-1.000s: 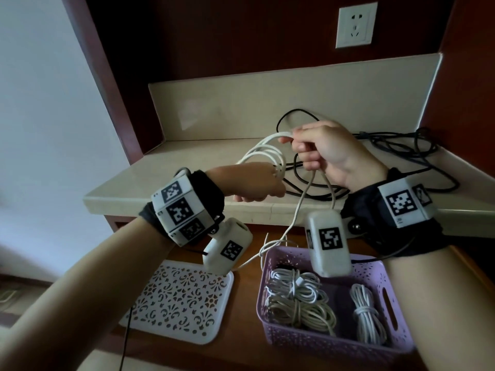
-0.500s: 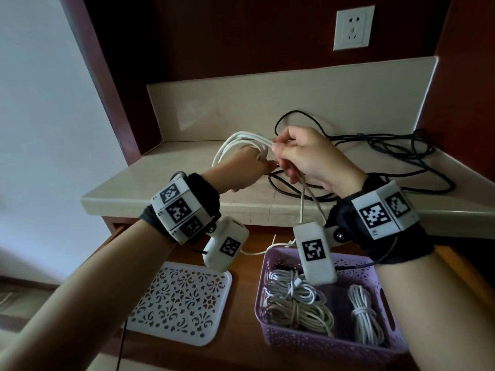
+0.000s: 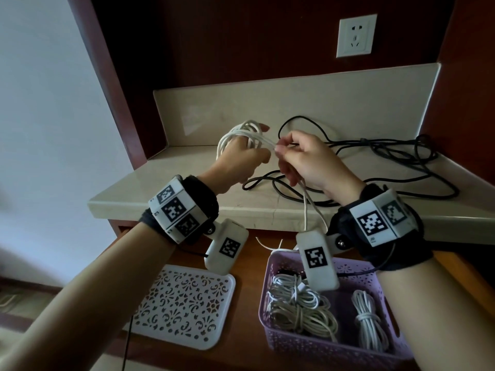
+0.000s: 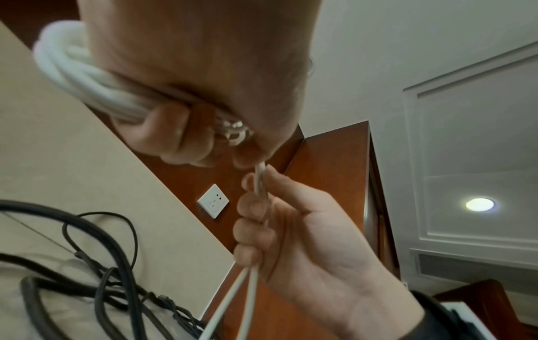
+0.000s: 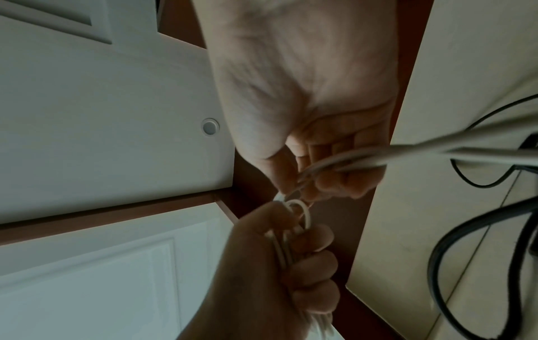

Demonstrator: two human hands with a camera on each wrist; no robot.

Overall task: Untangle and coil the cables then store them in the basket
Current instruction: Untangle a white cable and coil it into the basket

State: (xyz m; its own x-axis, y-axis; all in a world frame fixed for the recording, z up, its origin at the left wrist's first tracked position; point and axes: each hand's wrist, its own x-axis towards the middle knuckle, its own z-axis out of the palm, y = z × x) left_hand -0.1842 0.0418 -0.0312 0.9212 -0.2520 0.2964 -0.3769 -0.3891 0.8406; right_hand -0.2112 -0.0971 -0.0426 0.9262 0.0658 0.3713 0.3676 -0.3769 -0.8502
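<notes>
A white cable [image 3: 242, 133] is wound in several loops round my left hand [image 3: 241, 159], which grips the bundle [image 4: 84, 78] above the marble shelf. My right hand [image 3: 302, 159] pinches the free strand [image 4: 259, 181] just beside the left thumb, and two white strands [image 3: 308, 204] hang down from it toward the purple basket [image 3: 334, 349]. Coiled white cables [image 3: 297, 306] lie in the basket. A tangled black cable [image 3: 388, 162] sprawls on the shelf behind and right of my hands. In the right wrist view, both hands meet at the cable [image 5: 294, 220].
A white perforated lid [image 3: 184, 306] lies left of the basket on the wooden surface. The marble shelf [image 3: 166, 194] has a raised back wall. A wall socket [image 3: 353, 36] is above on the dark wood panel.
Both hands rose and shifted left. The right hand drew another turn of white cable over the left hand, and the hanging slack below grew shorter.
</notes>
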